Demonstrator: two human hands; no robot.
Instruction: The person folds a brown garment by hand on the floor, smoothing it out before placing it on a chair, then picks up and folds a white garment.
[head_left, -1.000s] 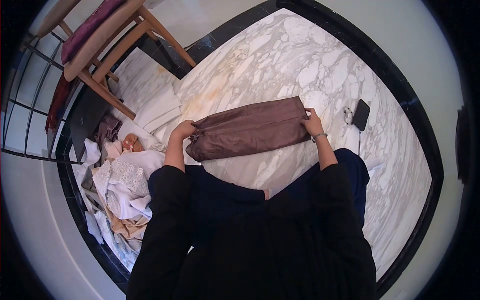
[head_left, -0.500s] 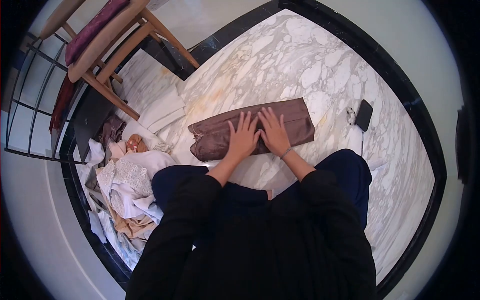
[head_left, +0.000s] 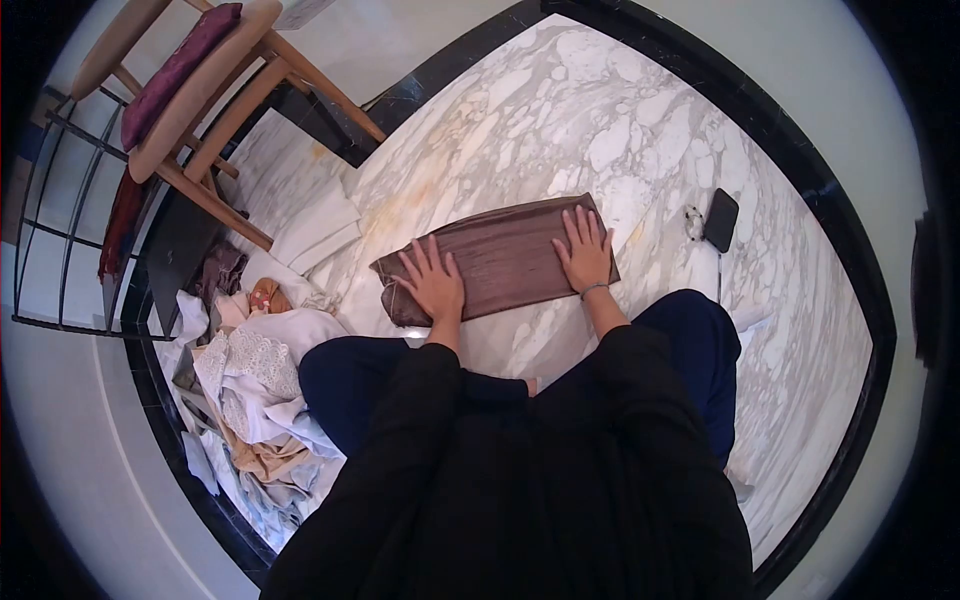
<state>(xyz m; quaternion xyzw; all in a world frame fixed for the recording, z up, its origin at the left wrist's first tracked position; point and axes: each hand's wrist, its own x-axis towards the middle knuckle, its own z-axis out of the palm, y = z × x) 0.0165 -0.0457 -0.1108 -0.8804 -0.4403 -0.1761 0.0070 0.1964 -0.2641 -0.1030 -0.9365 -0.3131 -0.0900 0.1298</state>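
Open hands, left and right, fingers spread, press on a folded, shiny brown cloth lying on the white-and-grey marble floor at the frame's center.

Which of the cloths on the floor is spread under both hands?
The brown cloth, a flat folded strip in front of the person; the other cloths lie heaped on the left.
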